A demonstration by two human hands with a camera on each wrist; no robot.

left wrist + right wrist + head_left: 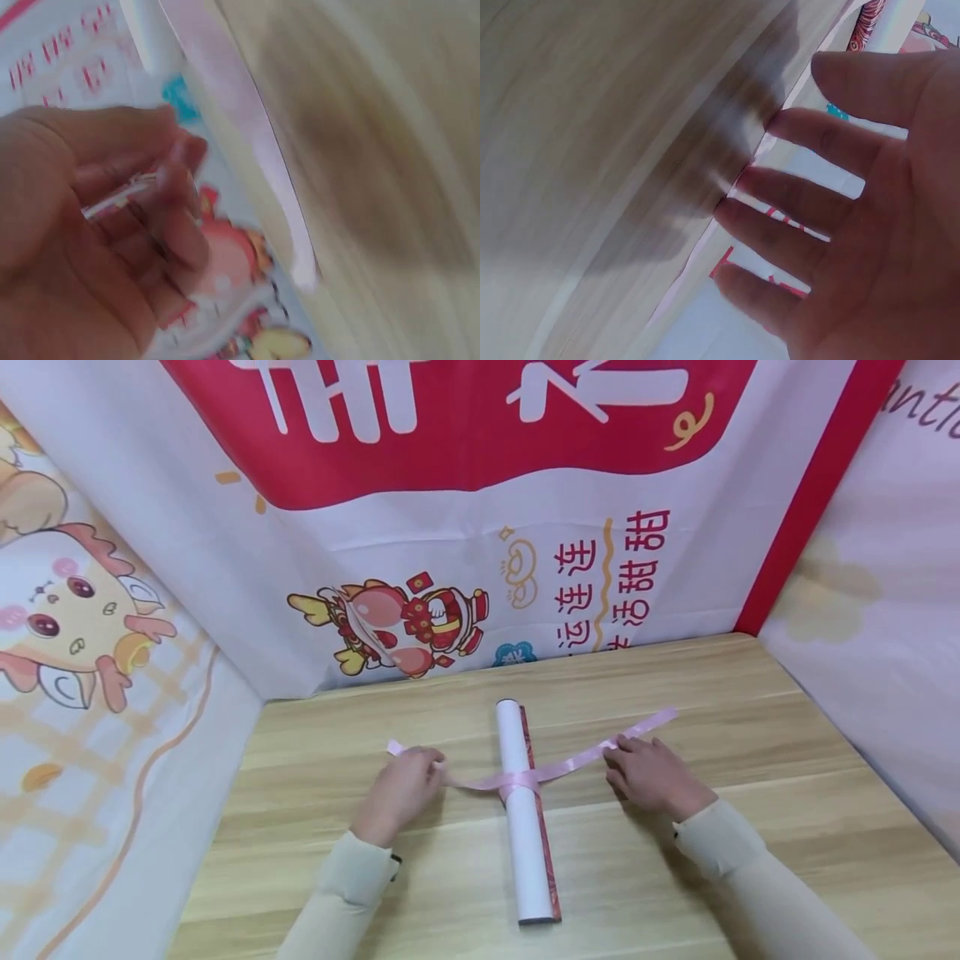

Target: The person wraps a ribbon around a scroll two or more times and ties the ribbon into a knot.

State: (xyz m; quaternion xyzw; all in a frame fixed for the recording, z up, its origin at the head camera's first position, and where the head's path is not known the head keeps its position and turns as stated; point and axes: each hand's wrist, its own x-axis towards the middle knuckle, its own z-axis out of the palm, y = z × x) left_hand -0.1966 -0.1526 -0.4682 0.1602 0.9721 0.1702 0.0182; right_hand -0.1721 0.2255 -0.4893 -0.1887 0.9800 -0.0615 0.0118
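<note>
A rolled white scroll point(528, 860) with a red patterned edge lies lengthwise on the wooden table. Round its middle goes a pink ribbon point(558, 769), its two ends spread out to the left and right. My left hand point(405, 789) hovers by the left ribbon end, partly covering it in the head view; its fingers point(184, 232) are loosely curled, and the ribbon point(259, 142) passes beyond them, apart. On the other side, my right hand point(654, 775) has its fingers point(795, 184) spread and nearly straight, fingertips at the right ribbon end; whether they touch it I cannot tell.
The wooden table point(300, 893) meets a white and red printed cloth point(420, 539) along its back edge. A cartoon-printed cloth point(172, 777) borders the left side, and a pale cloth point(885, 693) hangs on the right.
</note>
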